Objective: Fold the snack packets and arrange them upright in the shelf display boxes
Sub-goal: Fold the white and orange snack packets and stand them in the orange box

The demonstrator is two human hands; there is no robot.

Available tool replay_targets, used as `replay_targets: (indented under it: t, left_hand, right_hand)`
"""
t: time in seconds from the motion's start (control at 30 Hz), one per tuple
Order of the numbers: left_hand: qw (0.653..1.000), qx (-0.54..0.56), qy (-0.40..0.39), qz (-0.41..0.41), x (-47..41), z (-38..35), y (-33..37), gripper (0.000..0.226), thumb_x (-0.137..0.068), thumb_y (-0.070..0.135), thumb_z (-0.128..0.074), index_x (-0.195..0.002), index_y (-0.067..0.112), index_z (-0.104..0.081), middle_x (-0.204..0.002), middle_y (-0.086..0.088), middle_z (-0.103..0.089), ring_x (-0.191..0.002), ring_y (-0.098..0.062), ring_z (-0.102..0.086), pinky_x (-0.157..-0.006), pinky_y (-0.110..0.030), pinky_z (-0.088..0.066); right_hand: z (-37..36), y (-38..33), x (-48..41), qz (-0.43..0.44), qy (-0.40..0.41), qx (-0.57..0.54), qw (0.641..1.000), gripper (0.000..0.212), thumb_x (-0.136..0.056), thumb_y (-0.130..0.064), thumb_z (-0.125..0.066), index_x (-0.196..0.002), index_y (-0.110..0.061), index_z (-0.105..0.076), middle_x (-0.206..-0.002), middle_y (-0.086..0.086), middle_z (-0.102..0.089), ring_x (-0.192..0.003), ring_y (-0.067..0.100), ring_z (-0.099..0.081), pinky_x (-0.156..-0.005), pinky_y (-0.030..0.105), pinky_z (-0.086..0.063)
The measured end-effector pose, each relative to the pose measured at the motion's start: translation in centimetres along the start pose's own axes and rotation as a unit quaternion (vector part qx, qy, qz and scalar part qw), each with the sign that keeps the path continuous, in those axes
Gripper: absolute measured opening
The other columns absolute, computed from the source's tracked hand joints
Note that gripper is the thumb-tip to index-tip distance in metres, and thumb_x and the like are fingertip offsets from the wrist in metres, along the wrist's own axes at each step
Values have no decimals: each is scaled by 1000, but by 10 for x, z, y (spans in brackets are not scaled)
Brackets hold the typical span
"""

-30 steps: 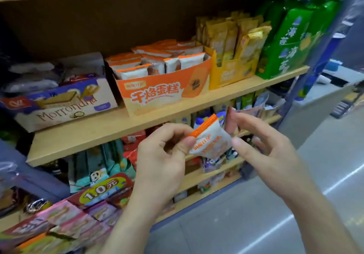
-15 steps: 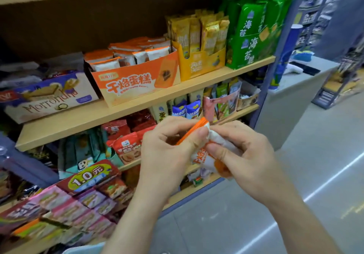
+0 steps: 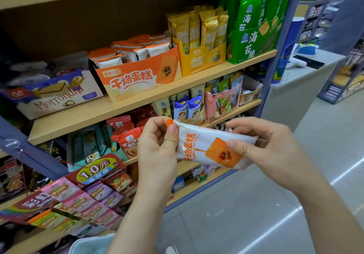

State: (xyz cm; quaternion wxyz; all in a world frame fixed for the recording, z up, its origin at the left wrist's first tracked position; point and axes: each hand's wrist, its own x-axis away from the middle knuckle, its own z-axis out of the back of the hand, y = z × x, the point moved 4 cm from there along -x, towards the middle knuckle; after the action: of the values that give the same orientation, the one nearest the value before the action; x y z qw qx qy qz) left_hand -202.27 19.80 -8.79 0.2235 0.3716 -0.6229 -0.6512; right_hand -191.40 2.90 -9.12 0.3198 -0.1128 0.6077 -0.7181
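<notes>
A shop aisle with wooden shelves (image 3: 122, 114) of snacks fills the view. In front of the lower shelf, the left hand (image 3: 157, 147) pinches the orange-sealed end of a white snack packet (image 3: 208, 147), while the right hand (image 3: 264, 147) grips its other end, thumb on the front. The packet is stretched flat, not yet folded; hard pulling could tear a seal or crush the cake. Half a second earlier it was bunched between the hands. The orange display box (image 3: 137, 80) waits above.

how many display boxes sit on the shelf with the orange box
4: the purple-white Morrondha box far left, the orange caramel cake box, the yellow box, the green seaweed box far right. Others may be hidden.
</notes>
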Motion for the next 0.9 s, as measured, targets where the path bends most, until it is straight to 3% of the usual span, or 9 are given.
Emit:
replay_targets:
  t: [0.1, 0.17, 0.23, 0.37, 0.53, 0.67, 0.8, 0.9]
  left_hand:
    - [997, 45, -48, 37, 2, 4, 1, 28, -99, 3, -46, -101, 27, -60, -74, 3, -64, -69, -12, -62, -54, -25, -54]
    - [991, 42, -117, 57, 4, 4, 3, 35, -98, 6, -45, -108, 33, -63, -75, 4, -67, -73, -14, -67, -59, -29, -58]
    - [984, 29, -165, 65, 5, 7, 3, 30, -93, 15, -50, -101, 33, -72, -82, 2, -70, -79, -15, -69, -61, -30, -60]
    - [980, 7, -186, 70, 4, 18, -1, 18, -84, 25, -60, -87, 27, -78, -88, -3, -73, -82, -15, -68, -61, -25, -55]
    - [977, -77, -198, -23, 0, 24, 4, 9, -81, 29, -69, -81, 29, -78, -91, 3, -71, -91, -15, -67, -71, -27, -55]
    - [955, -199, -202, -84, 2, 19, 10, 16, -84, 21, -73, -91, 35, -76, -94, 22, -73, -94, 1, -66, -78, -24, -56]
    - [924, -293, -195, -148, 11, 12, 14, 14, -88, 33, -69, -94, 45, -73, -91, 38, -65, -93, 7, -62, -76, -26, -54]
    - [896, -347, -175, -216, 14, 8, 18, 16, -88, 39, -62, -99, 37, -74, -88, 24, -70, -90, 0, -61, -75, -36, -53]
  right_hand:
    - [4, 3, -1, -8, 48, -97, 994, 26, -68, -21, -74, -94, -23, -72, -77, -5, -69, -67, 5, -66, -51, 21, -53]
    - [5, 7, 0, -16, 76, -140, 987, 18, -65, -19, -74, -83, -21, -73, -74, -4, -71, -65, 7, -67, -52, 19, -52]
    - [5, 8, 0, -22, 89, -164, 982, 9, -64, -21, -74, -72, -23, -74, -69, -2, -71, -60, 10, -66, -47, 19, -50]
    - [4, 7, 1, -30, 98, -174, 979, 3, -63, -22, -73, -66, -22, -74, -64, 1, -69, -54, 13, -63, -41, 20, -46]
    - [0, 3, 3, -30, 90, -163, 982, 2, -63, -21, -74, -64, -23, -74, -62, 1, -68, -53, 12, -63, -40, 19, -45]
    - [-4, 0, 5, -22, 94, -137, 986, 2, -61, -24, -75, -63, -25, -74, -61, 0, -68, -53, 11, -64, -40, 21, -46]
    - [-10, -3, 6, -13, 90, -126, 988, 5, -64, -21, -76, -65, -19, -72, -63, -2, -69, -56, 8, -65, -44, 18, -47]
    - [-12, -6, 8, -10, 92, -99, 991, 10, -64, -24, -77, -70, -18, -72, -65, -3, -70, -59, 8, -66, -48, 18, -49]
